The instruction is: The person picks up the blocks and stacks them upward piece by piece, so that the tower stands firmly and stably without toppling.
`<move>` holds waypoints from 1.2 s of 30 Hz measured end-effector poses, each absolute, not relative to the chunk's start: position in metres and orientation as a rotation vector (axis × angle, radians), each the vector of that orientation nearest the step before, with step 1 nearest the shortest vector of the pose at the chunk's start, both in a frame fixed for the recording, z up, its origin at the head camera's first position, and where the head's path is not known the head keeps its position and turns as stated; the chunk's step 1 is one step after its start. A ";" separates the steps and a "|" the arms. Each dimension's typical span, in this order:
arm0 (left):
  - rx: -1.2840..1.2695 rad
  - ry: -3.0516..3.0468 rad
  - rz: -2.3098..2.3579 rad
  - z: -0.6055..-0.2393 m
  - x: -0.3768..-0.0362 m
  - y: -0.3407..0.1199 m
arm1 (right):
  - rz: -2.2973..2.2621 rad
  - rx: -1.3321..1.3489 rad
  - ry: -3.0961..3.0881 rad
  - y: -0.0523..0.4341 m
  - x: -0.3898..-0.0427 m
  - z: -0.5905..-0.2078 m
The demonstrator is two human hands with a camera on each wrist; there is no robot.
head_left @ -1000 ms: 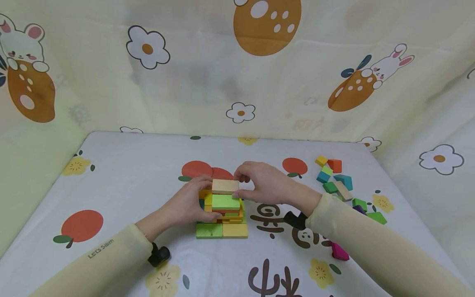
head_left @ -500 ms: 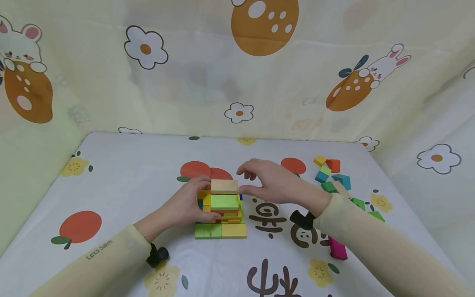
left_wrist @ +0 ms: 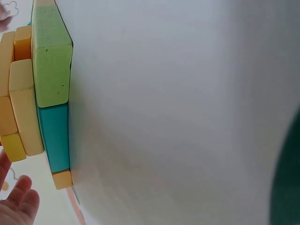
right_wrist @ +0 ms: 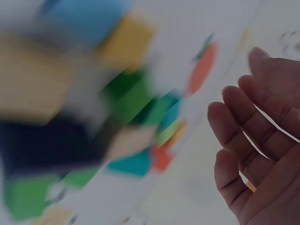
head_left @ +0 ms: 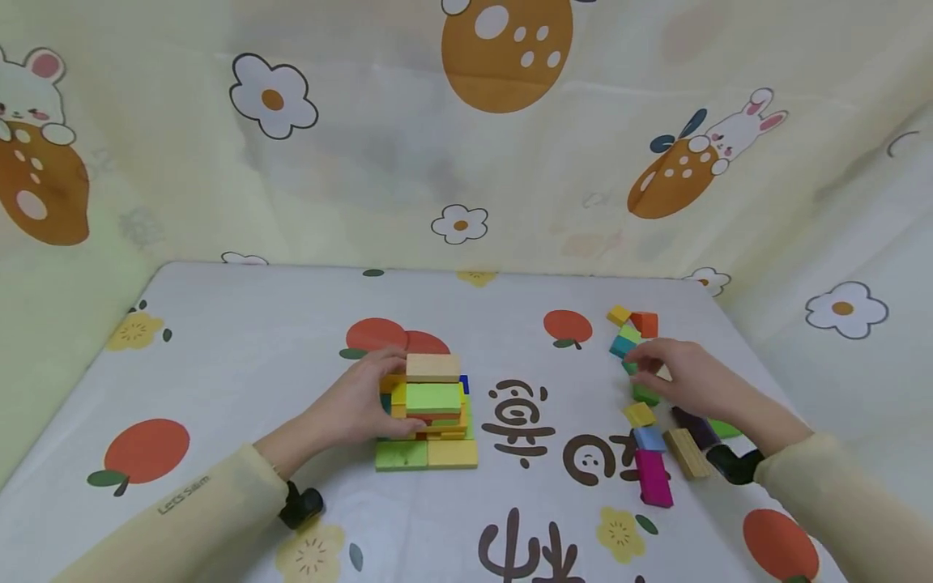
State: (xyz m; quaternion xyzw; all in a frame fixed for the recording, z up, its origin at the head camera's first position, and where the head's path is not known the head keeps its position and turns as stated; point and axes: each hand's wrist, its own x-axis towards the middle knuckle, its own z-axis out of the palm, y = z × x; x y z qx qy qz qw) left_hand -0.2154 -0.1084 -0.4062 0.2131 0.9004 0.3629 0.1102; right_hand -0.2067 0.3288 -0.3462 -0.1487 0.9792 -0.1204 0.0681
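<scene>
A stack of wooden building blocks (head_left: 433, 398) stands left of the table's middle, with a plain wood block (head_left: 433, 368) on top. My left hand (head_left: 357, 397) holds the stack from its left side, thumb along the front and fingers behind. In the left wrist view, green (left_wrist: 52, 75) and teal (left_wrist: 55, 138) blocks form its lowest layer, and some of my fingers (left_wrist: 21, 199) hang loose beside it. My right hand (head_left: 681, 376) hovers over loose blocks at the right, holding nothing, fingers loosely bent. In the right wrist view those blocks are blurred.
Below my right hand lie a magenta block (head_left: 653, 479), a light wood block (head_left: 687, 453), a blue block (head_left: 649, 439) and a yellow block (head_left: 639, 414). Farther back are an orange block (head_left: 645, 324) and a teal block (head_left: 623, 347). A patterned cloth wall (head_left: 350, 178) rises behind the table.
My right hand has let go of the plain wood block on top of the stack and moved right to the loose blocks. The left hand has stayed at the stack.
</scene>
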 end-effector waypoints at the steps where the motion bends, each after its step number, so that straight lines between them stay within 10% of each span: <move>1: 0.631 2.648 1.066 -0.406 -0.215 -0.108 | -0.344 -0.415 2.938 0.339 -0.205 -0.350; 36: 0.656 2.648 1.074 -0.403 -0.216 -0.110 | -0.165 0.236 2.791 0.378 -0.112 -0.399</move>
